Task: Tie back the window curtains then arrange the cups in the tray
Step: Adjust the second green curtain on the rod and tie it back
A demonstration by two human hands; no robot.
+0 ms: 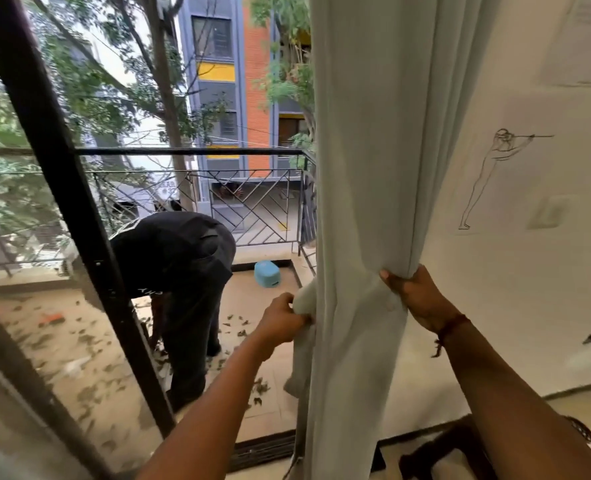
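Gathering the curtain (363,168) is the step in hand, as we judge it. From the left, we see the black door frame (66,188) and, past it, a balcony where a person in dark clothes (183,271) bends over the leaf-strewn floor, with a blue tub (267,274) beyond. Next comes our left hand (282,318), fingers curled and pinching a rolled fold of pale cloth at the curtain's near edge; whether that fold is a tie band or the hem itself we cannot tell. The curtain hangs between the doorway and the wall (529,306), bunched into a narrow column. Our right hand (417,297) grips that bunch from the wall side, thumb and fingers wrapped into the folds. Further right, the white wall bears a line drawing (482,181). The cloth looks light, soft and limp, so we expect it to slump out of a loose hold; we judge the best grip is around the whole bunch at the height of our hands, squeezed tight before any band goes round. Cups and tray are not in view.
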